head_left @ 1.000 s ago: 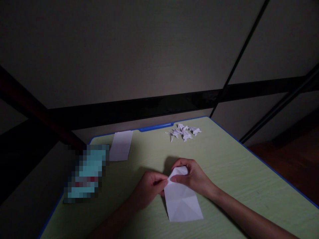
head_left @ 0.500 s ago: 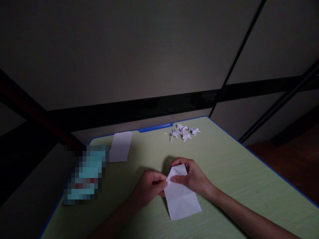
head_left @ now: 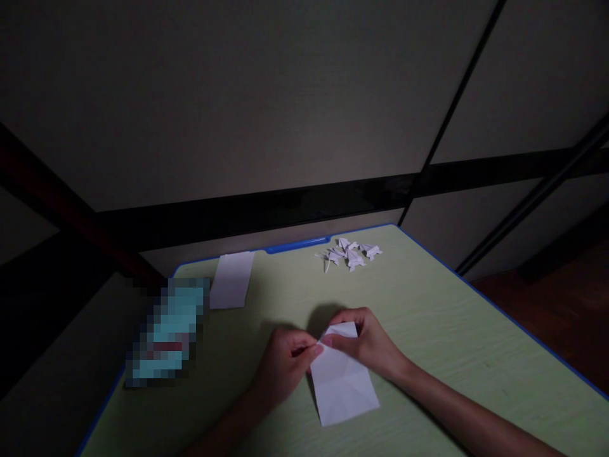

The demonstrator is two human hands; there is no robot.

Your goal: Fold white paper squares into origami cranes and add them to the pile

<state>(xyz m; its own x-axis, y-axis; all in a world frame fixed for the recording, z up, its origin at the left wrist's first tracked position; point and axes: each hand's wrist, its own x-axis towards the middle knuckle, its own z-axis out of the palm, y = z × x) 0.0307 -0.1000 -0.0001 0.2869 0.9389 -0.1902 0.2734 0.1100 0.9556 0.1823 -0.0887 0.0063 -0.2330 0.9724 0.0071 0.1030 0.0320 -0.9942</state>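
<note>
A creased white sheet of paper (head_left: 345, 387) is held just above the green tabletop, its lower end hanging towards me. My left hand (head_left: 288, 362) pinches its upper left edge between thumb and fingertips. On the upper right, my right hand (head_left: 368, 339) grips the same sheet, thumb on top and fingers behind. The top part of the paper is bent into a fold between the two thumbs. Some of the fingers are hidden behind the sheet.
Several small folded paper figures (head_left: 354, 257) lie at the back of the table (head_left: 451, 330). A white paper strip (head_left: 233, 279) lies at the back left, beside a pixelated turquoise item (head_left: 166, 333). A blue handle (head_left: 299, 245) edges the table before a cabinet panel (head_left: 261, 114).
The paper's top has tipped down and its fold looks flatter. Its lower end has swung slightly left and towards me. Both hands keep their hold.
</note>
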